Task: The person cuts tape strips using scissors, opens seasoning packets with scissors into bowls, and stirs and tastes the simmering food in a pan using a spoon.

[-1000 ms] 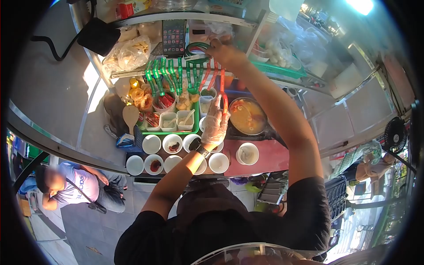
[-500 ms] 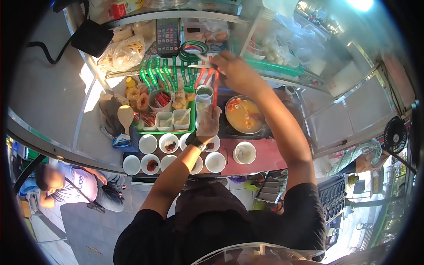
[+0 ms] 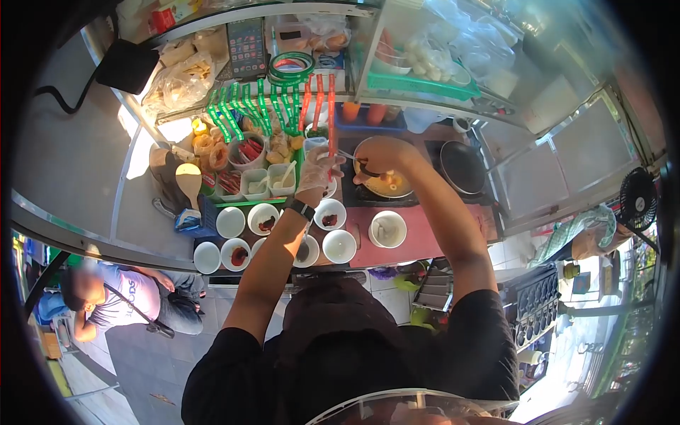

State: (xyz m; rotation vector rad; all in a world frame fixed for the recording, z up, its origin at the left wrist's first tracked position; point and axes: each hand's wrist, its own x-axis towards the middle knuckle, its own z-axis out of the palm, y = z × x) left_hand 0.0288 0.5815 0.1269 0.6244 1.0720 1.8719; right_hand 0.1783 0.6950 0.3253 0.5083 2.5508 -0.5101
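My left hand (image 3: 322,170), in a clear plastic glove, closes on the lower end of a long red tape strip (image 3: 331,113) that runs up to the shelf edge. My right hand (image 3: 388,156) is closed around scissors (image 3: 366,171). Their blades point left toward the strip and my left fingers, but I cannot tell whether they touch it. Below my right hand is a pan (image 3: 391,190) of yellowish broth with pieces in it, partly hidden by the hand. Shorter red strips and several green tape strips (image 3: 262,106) hang beside the long one.
White bowls (image 3: 340,246), some with dark red sauce, line the counter's front. A larger white tub (image 3: 387,229) stands right of them. A dark pan (image 3: 462,167) is farther right. Tape rolls (image 3: 291,67) and a phone (image 3: 246,48) lie on the shelf. A seated person (image 3: 134,297) is at left.
My right hand has brought the scissors down from the shelf edge to beside my left hand, above the broth pan. My left hand stays at the red strip's lower end. The view has shifted slightly.
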